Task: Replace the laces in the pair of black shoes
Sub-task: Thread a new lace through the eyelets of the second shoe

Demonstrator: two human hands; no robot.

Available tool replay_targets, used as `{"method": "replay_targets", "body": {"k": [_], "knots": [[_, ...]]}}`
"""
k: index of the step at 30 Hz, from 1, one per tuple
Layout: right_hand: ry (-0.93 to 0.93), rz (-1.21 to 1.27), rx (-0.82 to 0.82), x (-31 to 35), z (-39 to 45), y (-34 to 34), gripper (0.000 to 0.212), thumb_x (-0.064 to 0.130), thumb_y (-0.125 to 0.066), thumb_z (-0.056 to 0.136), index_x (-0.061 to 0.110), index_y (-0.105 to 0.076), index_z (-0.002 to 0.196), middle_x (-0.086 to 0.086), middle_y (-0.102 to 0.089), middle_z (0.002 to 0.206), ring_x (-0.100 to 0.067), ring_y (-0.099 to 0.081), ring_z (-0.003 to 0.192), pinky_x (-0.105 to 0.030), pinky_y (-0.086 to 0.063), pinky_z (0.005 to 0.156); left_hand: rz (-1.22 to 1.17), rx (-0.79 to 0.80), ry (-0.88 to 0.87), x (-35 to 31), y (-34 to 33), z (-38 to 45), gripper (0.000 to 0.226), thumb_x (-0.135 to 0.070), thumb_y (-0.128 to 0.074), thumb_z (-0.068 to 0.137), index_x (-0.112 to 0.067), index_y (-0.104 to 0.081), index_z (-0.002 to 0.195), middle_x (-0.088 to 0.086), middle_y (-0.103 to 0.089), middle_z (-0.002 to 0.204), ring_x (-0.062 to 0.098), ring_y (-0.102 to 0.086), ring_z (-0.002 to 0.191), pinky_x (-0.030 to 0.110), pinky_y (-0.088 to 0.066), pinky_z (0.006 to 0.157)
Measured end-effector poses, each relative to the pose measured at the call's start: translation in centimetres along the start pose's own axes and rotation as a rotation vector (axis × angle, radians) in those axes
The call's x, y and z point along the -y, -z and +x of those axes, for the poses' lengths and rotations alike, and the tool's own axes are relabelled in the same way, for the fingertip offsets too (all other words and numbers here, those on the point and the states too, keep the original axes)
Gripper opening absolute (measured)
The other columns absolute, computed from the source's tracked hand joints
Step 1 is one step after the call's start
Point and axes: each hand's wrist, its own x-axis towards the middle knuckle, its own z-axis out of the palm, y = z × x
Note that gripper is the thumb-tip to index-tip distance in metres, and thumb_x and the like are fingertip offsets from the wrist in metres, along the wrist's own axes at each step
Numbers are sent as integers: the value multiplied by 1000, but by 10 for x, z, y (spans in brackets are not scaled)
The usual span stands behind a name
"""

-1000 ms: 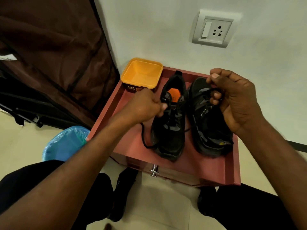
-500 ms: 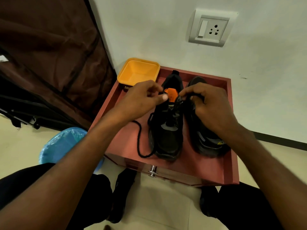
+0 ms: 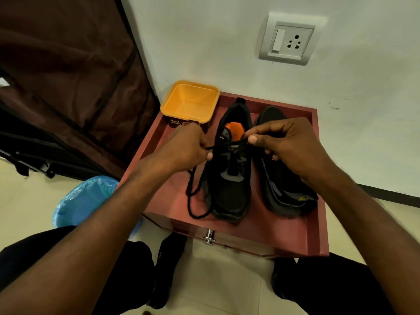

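Note:
Two black shoes stand side by side on a red wooden tray-like stand point(image 3: 293, 237). The left shoe point(image 3: 231, 189) has an orange insole and a black lace point(image 3: 193, 198) that loops down its left side onto the tray. My left hand point(image 3: 186, 148) pinches one part of this lace beside the shoe's upper eyelets. My right hand point(image 3: 286, 144) pinches the other part of the lace over the tongue. The lace runs taut between both hands. The right shoe point(image 3: 286, 194) lies partly under my right hand.
An open yellow plastic tub point(image 3: 191, 103) sits at the tray's back left corner. A white wall with a socket plate point(image 3: 288, 39) rises behind. A brown fabric bag point(image 3: 68, 76) stands at the left, a blue-lined bin point(image 3: 84, 201) on the floor below it. My knees frame the tray's front edge.
My right hand has come from above the right shoe over to the left shoe and taken hold of the lace. The lace now stretches between both hands.

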Motion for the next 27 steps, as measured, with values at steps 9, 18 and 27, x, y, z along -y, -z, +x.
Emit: {"method": "replay_targets", "body": {"k": [9,18,27], "knots": [[-25,-20,42,-5,7,-7,12,9,-71,97,16,-78,104,0,-78,84,-14,-74,76,-23,-56,59,-549,-113,-222,-22,-19,-1,27,-24,-80,89,-14,-73,112,-2,-76,100,8,-72,93,26,-60,84],[-47,-48,-86,-16,23,-16,13,6,-73,94,14,-80,100,4,-78,88,-7,-72,75,-20,-57,68,-665,-58,-78,-17,-32,11,7,-11,-71,96,-4,-75,97,11,-75,78,15,-62,58,20,-48,54],[82,-343,-23,-19,26,-29,36,-2,-66,94,22,-70,121,8,-67,95,-7,-65,86,-17,-54,72,-643,-291,-84,-13,-40,15,3,-14,-76,91,-12,-79,91,-1,-73,73,7,-69,67,25,-56,64]]}}
